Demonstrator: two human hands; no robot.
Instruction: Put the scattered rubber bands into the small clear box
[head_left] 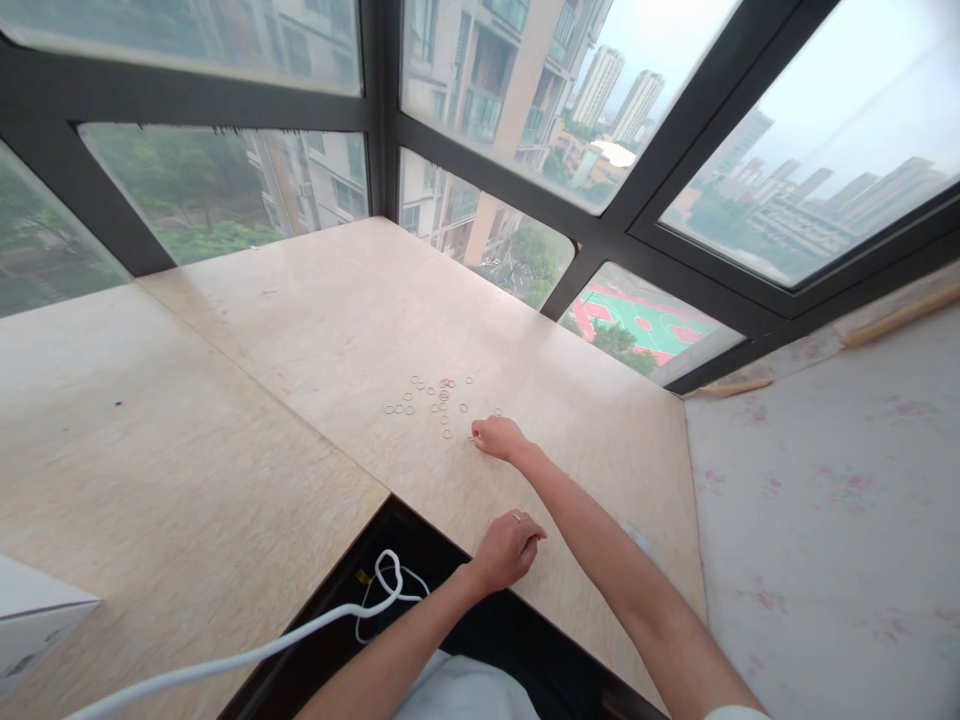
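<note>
Several small thin rings lie scattered on the stone-patterned ledge. Most are pale silvery rings (409, 397), and a few reddish rings (448, 384) sit close together at the group's far side. My right hand (499, 438) is closed in a pinch at the group's near right side, with a small ring (471, 438) showing at its fingertips. Another ring (498, 412) lies just beyond its knuckles. Closer to me, my left hand (511, 550) is curled at the ledge's front edge, with a band on one finger. Whatever its fingers may hold is hidden.
Dark-framed windows (480, 165) border the ledge (300, 320) at the back. A floral-papered wall (817, 500) stands at right. Below the front edge, a white cable (300, 632) crosses a dark gap. A white box (37, 620) is at far left.
</note>
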